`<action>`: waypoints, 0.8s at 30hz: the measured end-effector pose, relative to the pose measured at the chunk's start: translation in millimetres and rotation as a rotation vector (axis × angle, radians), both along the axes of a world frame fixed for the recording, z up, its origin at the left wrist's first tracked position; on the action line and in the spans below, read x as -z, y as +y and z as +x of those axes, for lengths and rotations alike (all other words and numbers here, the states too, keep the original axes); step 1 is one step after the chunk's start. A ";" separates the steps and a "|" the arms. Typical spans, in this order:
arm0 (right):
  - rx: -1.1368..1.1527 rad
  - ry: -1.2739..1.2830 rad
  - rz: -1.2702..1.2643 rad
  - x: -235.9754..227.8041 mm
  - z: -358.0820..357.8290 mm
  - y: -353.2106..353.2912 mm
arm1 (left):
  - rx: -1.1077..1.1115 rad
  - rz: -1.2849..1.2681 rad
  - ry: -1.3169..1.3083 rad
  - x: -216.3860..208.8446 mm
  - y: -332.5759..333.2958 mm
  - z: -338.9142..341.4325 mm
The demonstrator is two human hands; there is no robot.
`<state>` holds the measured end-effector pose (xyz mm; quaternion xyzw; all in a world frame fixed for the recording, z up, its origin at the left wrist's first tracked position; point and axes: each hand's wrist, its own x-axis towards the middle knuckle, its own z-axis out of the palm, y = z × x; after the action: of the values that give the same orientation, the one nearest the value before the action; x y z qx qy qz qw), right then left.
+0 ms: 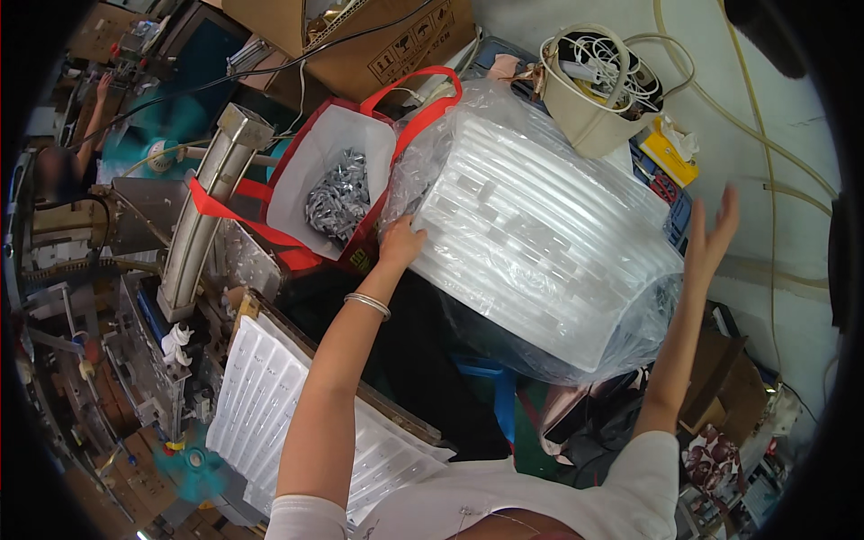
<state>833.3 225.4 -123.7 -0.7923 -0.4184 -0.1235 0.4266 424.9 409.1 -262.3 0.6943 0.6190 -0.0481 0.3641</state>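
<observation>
In front of me lies a stack of white ribbed plastic trays (531, 234) inside a clear plastic bag (416, 171). My left hand (402, 243) is closed at the left edge of the stack, its fingers gripping the bag there. Off the right side of the bag, my right hand (715, 229) is raised with its fingers apart and nothing in it. Close to my left hand stands a red bag (385, 193) with a white lining, holding a heap of small grey metal parts (340, 196).
More white ribbed trays (256, 373) lie at lower left beside a metal machine column (202, 216). A cream bucket (585, 121) of cables and a yellow tissue box (668, 151) stand at the far right. A cardboard box (387, 45) is behind. Hoses run along the wall.
</observation>
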 end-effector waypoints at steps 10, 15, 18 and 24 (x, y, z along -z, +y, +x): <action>0.314 1.059 -0.120 141.5 -10.8 -140.0 | -0.127 -0.191 -0.232 6.7 12.4 -4.3; 0.154 1.483 -0.132 159.3 0.6 -104.6 | -0.175 -0.239 -0.296 -20.2 4.7 -7.1; 0.325 0.769 -0.099 227.1 46.5 -141.0 | -0.175 -0.284 -0.368 -26.8 -2.2 0.6; 0.120 1.242 -0.277 184.1 9.6 -118.2 | -0.178 -0.330 -0.379 -31.8 0.2 -21.8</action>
<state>842.9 107.3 -307.8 -0.7861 -0.0602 0.3903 0.4754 403.1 409.3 -230.5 0.5651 0.5822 0.0148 0.5844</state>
